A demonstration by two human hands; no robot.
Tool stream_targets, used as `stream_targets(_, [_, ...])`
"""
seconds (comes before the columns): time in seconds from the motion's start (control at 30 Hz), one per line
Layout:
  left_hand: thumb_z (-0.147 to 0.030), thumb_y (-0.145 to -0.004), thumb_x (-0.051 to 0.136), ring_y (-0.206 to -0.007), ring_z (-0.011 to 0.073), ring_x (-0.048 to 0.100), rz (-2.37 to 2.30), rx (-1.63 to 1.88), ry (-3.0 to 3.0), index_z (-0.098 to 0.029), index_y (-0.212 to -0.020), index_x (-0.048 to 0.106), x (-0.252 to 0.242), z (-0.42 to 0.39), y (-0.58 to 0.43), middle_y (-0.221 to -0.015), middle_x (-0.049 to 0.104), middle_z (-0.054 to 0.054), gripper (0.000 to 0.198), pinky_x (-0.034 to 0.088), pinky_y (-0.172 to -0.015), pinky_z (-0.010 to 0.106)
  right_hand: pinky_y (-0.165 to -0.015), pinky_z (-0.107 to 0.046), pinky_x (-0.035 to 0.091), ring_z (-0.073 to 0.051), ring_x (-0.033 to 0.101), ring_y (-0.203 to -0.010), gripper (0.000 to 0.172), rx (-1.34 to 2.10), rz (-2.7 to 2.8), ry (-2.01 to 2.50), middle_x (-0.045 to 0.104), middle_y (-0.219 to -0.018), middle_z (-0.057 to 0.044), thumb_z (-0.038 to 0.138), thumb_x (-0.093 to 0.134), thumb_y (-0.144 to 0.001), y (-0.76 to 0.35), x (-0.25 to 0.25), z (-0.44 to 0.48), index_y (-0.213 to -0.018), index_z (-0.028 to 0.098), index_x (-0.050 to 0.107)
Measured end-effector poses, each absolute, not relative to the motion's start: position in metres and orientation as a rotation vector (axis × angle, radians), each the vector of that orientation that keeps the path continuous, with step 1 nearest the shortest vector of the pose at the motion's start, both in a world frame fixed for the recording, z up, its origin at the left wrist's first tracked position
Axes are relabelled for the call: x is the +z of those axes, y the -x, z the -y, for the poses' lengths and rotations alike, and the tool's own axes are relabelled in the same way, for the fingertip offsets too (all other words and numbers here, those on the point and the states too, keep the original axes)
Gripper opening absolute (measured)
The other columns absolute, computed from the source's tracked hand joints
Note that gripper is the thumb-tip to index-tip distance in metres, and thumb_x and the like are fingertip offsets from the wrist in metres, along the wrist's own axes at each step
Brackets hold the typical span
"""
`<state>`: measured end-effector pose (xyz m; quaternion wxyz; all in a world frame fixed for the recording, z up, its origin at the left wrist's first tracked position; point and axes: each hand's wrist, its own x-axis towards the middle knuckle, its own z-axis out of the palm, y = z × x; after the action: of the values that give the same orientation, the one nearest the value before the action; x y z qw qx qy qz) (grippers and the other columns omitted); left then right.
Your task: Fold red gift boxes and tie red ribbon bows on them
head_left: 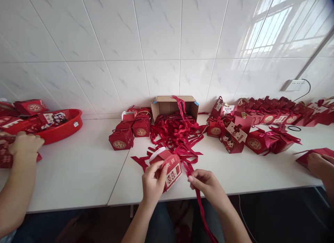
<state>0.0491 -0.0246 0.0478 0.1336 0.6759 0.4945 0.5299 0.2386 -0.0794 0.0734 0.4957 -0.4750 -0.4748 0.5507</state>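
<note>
My left hand [153, 182] grips a small red gift box [172, 171] by its upper flaps, thumb in front. The box tilts over the table's front edge and carries a pale double-happiness label; a round white piece shows at its top. To its right, my right hand [206, 183] pinches a dark red ribbon [200, 208], which hangs down past the table edge toward my lap. Behind both hands, a heap of loose red ribbons [174, 131] spills from a cardboard box [175, 99] lying on its side against the wall.
Several closed red gift boxes [121, 138] stand to the left of the ribbons. More boxes, some with bows [262, 140], line the right side. At far left a co-worker's hand [26, 143] is beside a red plastic basin [65, 131]; another person's hand [320, 164] holds a box at right.
</note>
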Motion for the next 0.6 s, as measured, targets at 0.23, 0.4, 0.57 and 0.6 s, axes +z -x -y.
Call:
stream_targets(0.23, [-0.023, -0.083, 0.061, -0.077, 0.0170, 0.066, -1.347, 1.557, -2.145, -0.020, -0.098, 0.065, 0.042, 0.040, -0.061, -0.085, 0.071, 0.004, 0.016, 0.051, -0.073, 0.028, -0.049, -0.023, 0.030, -0.010, 0.038, -0.052, 0.043, 1.107, 1.286, 1.222, 0.046, -0.054, 0.001, 0.053, 0.058, -0.079, -0.218, 0.062, 0.052, -0.058, 0.016, 0.051])
stream_targets(0.4, [-0.022, -0.083, 0.062, -0.075, 0.0163, 0.066, -1.346, 1.571, -2.177, -0.020, -0.100, 0.065, 0.042, 0.041, -0.061, -0.084, 0.071, 0.003, 0.017, 0.051, -0.073, 0.029, -0.047, -0.024, 0.025, -0.009, 0.033, -0.049, 0.043, 0.985, 1.335, 1.321, 0.042, -0.051, 0.003, 0.051, 0.057, -0.079, -0.215, 0.061, 0.050, -0.055, 0.017, 0.047])
stream_targets(0.57, [-0.023, -0.084, 0.060, -0.075, 0.0170, 0.065, -1.345, 1.537, -2.187, -0.020, -0.099, 0.064, 0.044, 0.043, -0.062, -0.082, 0.071, 0.004, 0.016, 0.051, -0.071, 0.030, -0.047, -0.024, 0.025, -0.009, 0.032, -0.050, 0.043, 0.981, 1.354, 1.325, 0.040, -0.051, 0.003, 0.052, 0.056, -0.080, -0.215, 0.065, 0.055, -0.055, 0.018, 0.045])
stream_targets(0.6, [-0.023, -0.084, 0.060, -0.075, 0.0173, 0.065, -1.353, 1.523, -2.188, -0.020, -0.099, 0.064, 0.044, 0.044, -0.062, -0.082, 0.071, 0.005, 0.016, 0.052, -0.072, 0.030, -0.047, -0.023, 0.025, -0.009, 0.032, -0.050, 0.043, 0.983, 1.359, 1.321, 0.039, -0.051, 0.003, 0.052, 0.056, -0.080, -0.215, 0.067, 0.056, -0.055, 0.018, 0.045])
